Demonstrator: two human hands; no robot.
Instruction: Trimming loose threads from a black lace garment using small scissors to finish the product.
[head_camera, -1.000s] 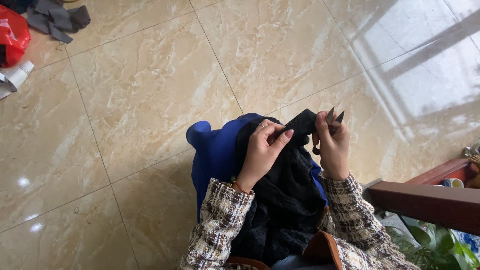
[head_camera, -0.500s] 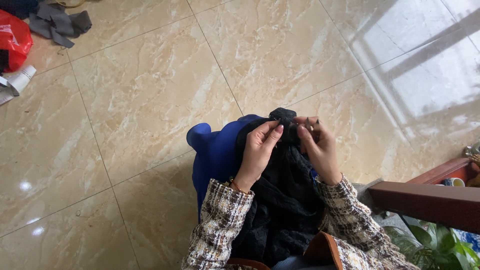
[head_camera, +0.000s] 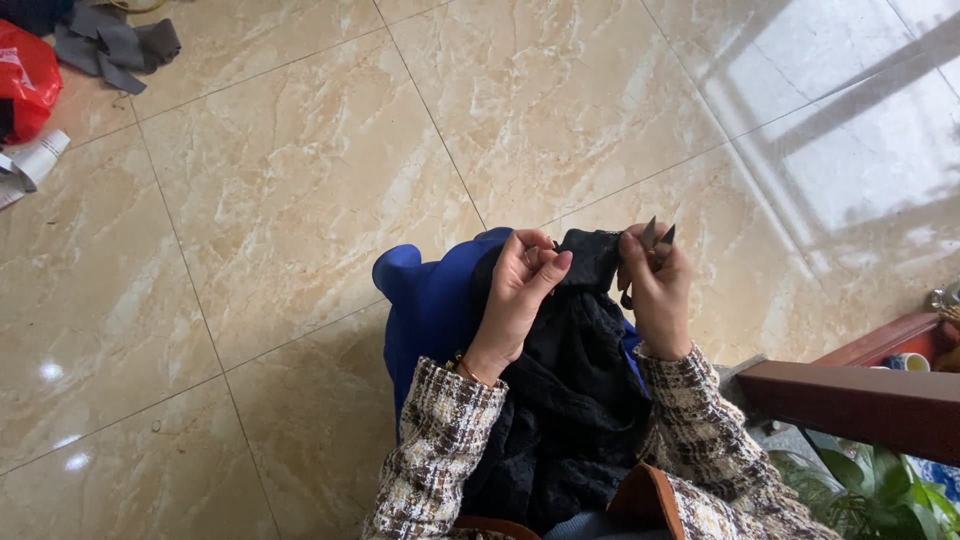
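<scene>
My left hand (head_camera: 522, 290) pinches the top edge of a black lace fabric (head_camera: 570, 400) that drapes down over my lap. Beside it, my right hand (head_camera: 655, 290) grips a small pair of scissors (head_camera: 655, 236), whose dark blades point up above my fingers, close to the same fabric edge. Under the black fabric lies a bright blue cloth (head_camera: 430, 300) spilling to the left. Both sleeves are checked tweed.
Glossy beige marble floor tiles (head_camera: 300, 180) fill the view. A grey cloth heap (head_camera: 110, 40), a red bag (head_camera: 25, 75) and white paper (head_camera: 30, 165) lie at the far left top. A dark wooden rail (head_camera: 850, 400) and a green plant (head_camera: 860, 490) stand at the right.
My right hand has drawn back to the right from the fabric edge, and the scissor blades stick up again above my fingers. My left hand keeps its pinch.
</scene>
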